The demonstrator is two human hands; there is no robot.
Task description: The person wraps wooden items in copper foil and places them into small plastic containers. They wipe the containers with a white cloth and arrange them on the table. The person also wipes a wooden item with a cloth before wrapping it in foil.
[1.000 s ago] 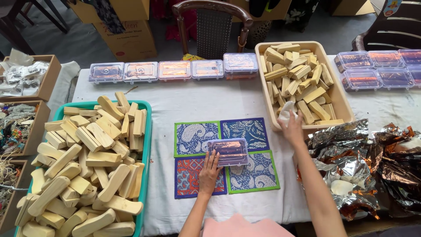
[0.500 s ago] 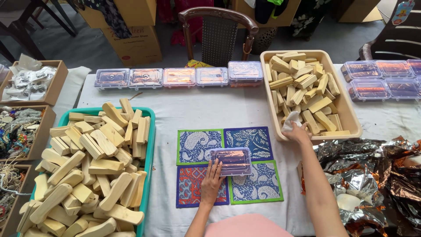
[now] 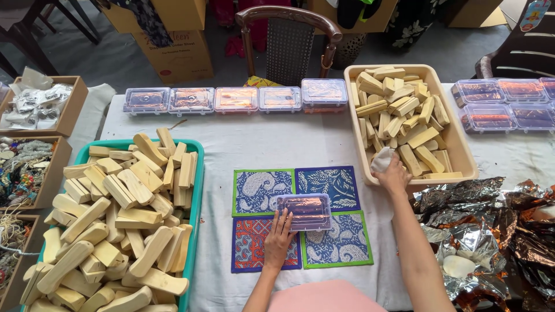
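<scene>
A small clear lidded plastic box (image 3: 304, 211) rests on four patterned cloth mats (image 3: 298, 215) in the middle of the white-covered table. My left hand (image 3: 278, 238) lies flat on the lower left mat, fingertips touching the box's left end. My right hand (image 3: 392, 172) is over the near left corner of a beige tray (image 3: 467, 156) full of pale wooden blocks, closed on a whitish rounded piece (image 3: 381, 159).
A green tray (image 3: 195, 190) heaped with wooden blocks sits at left. A row of clear lidded boxes (image 3: 237, 99) lines the far edge, more boxes (image 3: 503, 104) at far right. Crumpled foil (image 3: 491, 225) lies at right. Cardboard boxes (image 3: 34, 110) stand left of the table; a chair (image 3: 289, 40) beyond.
My right hand has stayed at the beige tray's near corner holding the whitish piece. The left hand remains by the clear box. The view has shifted slightly.
</scene>
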